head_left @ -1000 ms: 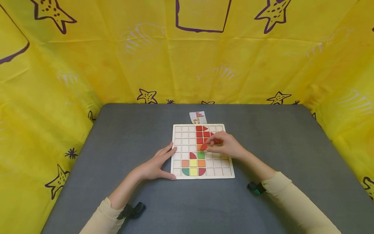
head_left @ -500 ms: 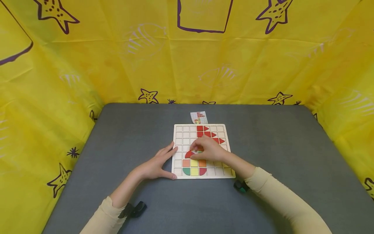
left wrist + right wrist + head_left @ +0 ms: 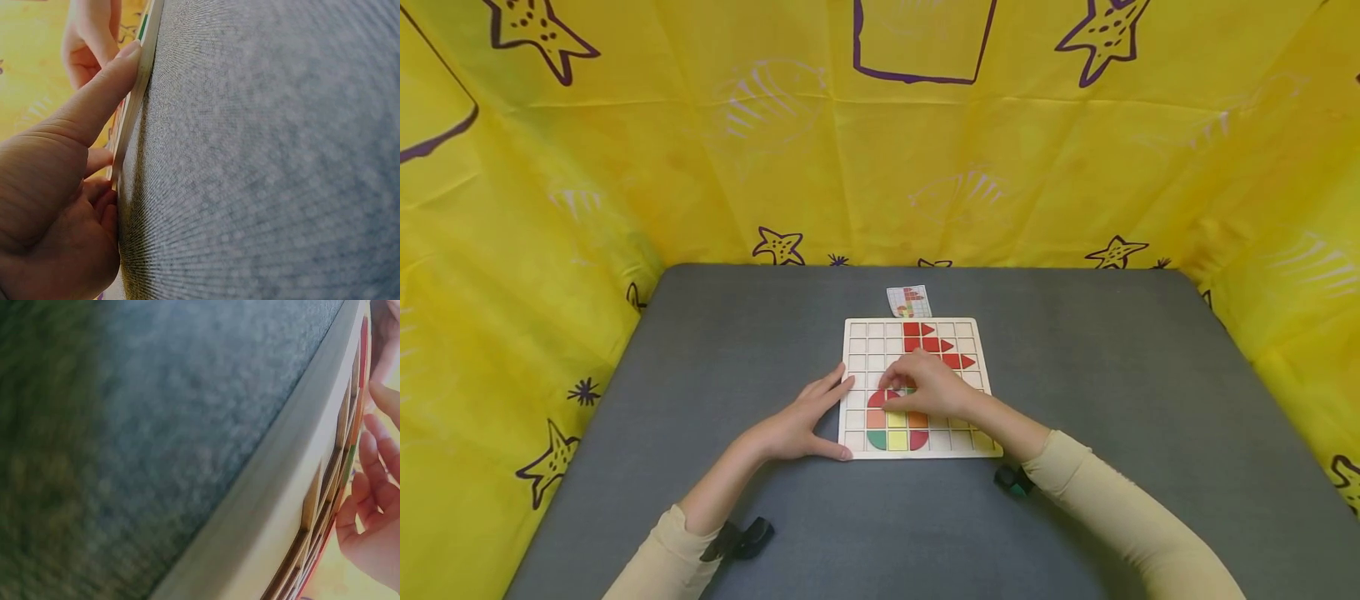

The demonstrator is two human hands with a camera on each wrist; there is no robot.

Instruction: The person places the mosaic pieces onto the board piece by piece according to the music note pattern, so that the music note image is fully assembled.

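Observation:
A wooden grid board (image 3: pixel 959 419) lies on the grey table, with coloured tiles in its cells. My left hand (image 3: pixel 792 429) steadies its left side, fingers spread, the thumb on the near left corner; the left wrist view shows that thumb (image 3: pixel 103 94) on the rim. My right hand (image 3: pixel 936 387) reaches over the board's middle. Its thumb and forefinger pinch a red quarter-circle tile (image 3: pixel 875 400), which sits at a cell above a pink-orange square tile (image 3: pixel 876 419). In the right wrist view the fingers (image 3: pixel 375 487) are curved close over the board; the tile is hidden there.
A small printed card (image 3: pixel 908 301) with a coloured grid pattern lies just behind the board. Red squares and triangles (image 3: pixel 967 362) fill cells at the upper right. Yellow, green and orange tiles sit lower down. Yellow patterned cloth (image 3: pixel 880 167) surrounds the table (image 3: pixel 737 333).
My right hand has moved left and nearer over the board, bringing the red quarter-circle tile from the orange tile's area to the cell at left and lowering it. My left hand has stayed put.

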